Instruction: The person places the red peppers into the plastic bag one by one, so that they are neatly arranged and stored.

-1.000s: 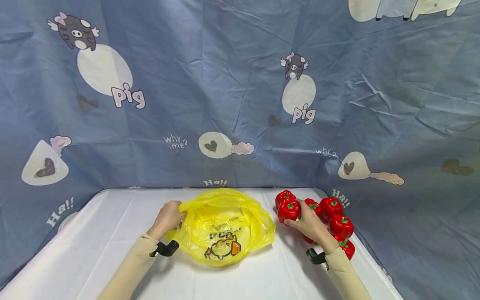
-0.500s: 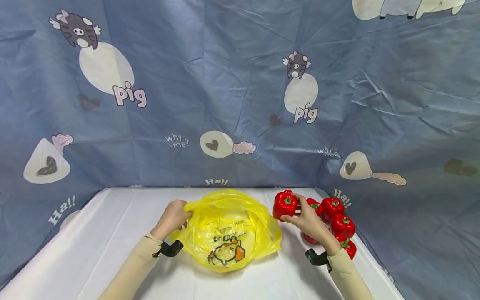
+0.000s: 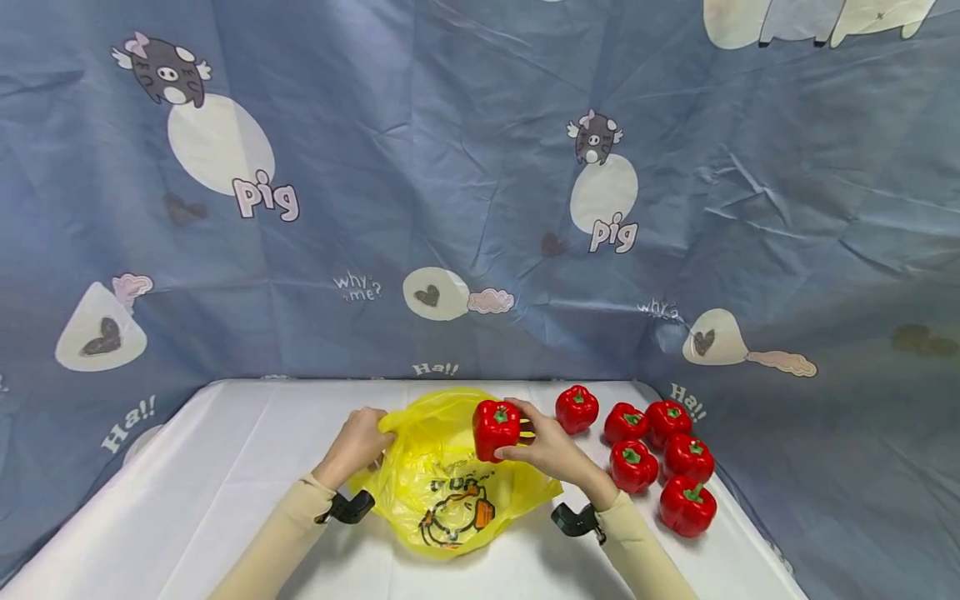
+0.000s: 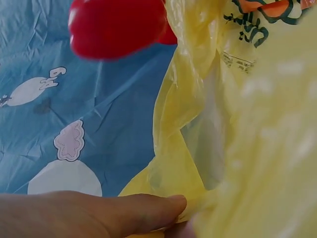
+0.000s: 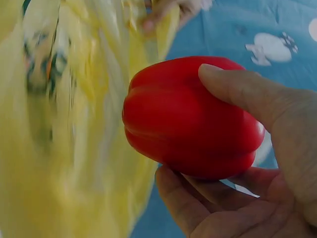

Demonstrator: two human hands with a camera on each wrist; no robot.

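Head: right hand (image 3: 553,450) around red pepper (image 3: 495,432).

The place looked like a makeshift tabletop booth: creased blue cloth (image 3: 487,208) printed with cartoon pigs (image 3: 167,71) and jokey lettering (image 3: 435,369) hung behind the white-topped table (image 3: 187,500) and rose along its left and right sides, walling it in. What kind of room lay beyond the cloth could not be told.

The near edge of the white table (image 3: 202,500) and 2 sleeves (image 3: 273,537) are being cut off in the head view. The left hand (image 3: 356,442) is being partly hidden by the yellow bag (image 3: 446,479). In the left wrist view, 1 red pepper (image 4: 114,27) is being blurred and cut off.
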